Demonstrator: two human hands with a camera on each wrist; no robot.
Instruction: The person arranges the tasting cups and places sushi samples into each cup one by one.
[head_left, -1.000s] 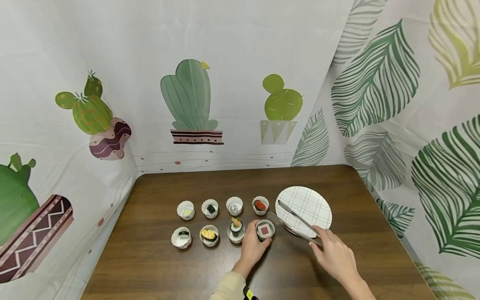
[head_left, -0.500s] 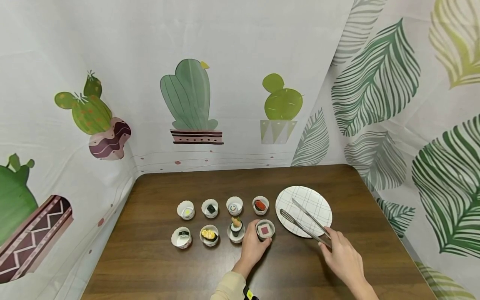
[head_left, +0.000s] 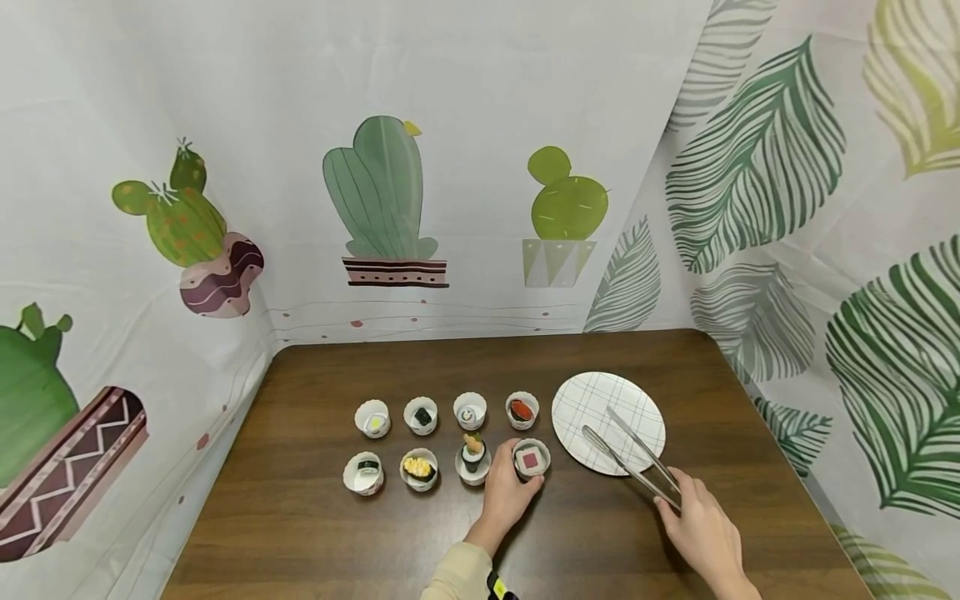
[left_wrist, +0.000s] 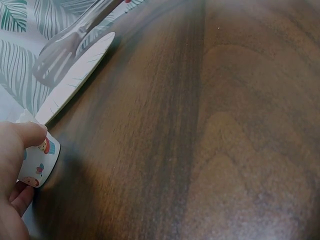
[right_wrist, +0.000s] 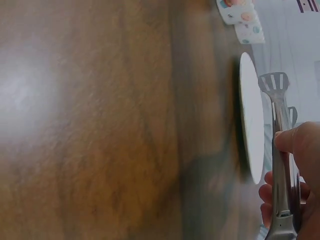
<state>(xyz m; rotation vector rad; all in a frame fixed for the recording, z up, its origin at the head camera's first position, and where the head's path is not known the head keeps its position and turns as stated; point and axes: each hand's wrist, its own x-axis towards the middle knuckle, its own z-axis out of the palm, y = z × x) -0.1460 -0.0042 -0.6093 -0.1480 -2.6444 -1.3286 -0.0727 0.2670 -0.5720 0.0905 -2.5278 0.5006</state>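
Note:
My left hand (head_left: 506, 493) grips a small patterned cup (left_wrist: 42, 160) standing on the table, with fingers and thumb around its sides. Inside that cup lies a square sushi piece (head_left: 531, 459) with a red centre. In my right hand (head_left: 703, 527) I hold metal tongs (head_left: 633, 468), their two arms spread apart and nothing between the tips. The tongs hang over the front right part of a white plate (head_left: 577, 400) with a grid of lines. In the right wrist view, the thumb presses one arm of the tongs (right_wrist: 281, 165) and the fingers curl behind.
Several more small cups stand in two rows left of the plate, each with a sushi piece, such as red-topped sushi (head_left: 521, 410), yellow-topped sushi (head_left: 418, 469) and shrimp-topped sushi (head_left: 472, 452). A patterned cloth (head_left: 480, 167) hangs behind the brown table (head_left: 300, 533).
My right hand has drawn the tongs right and toward me, from beside the held cup to over the plate's front right. The left hand stays on its cup.

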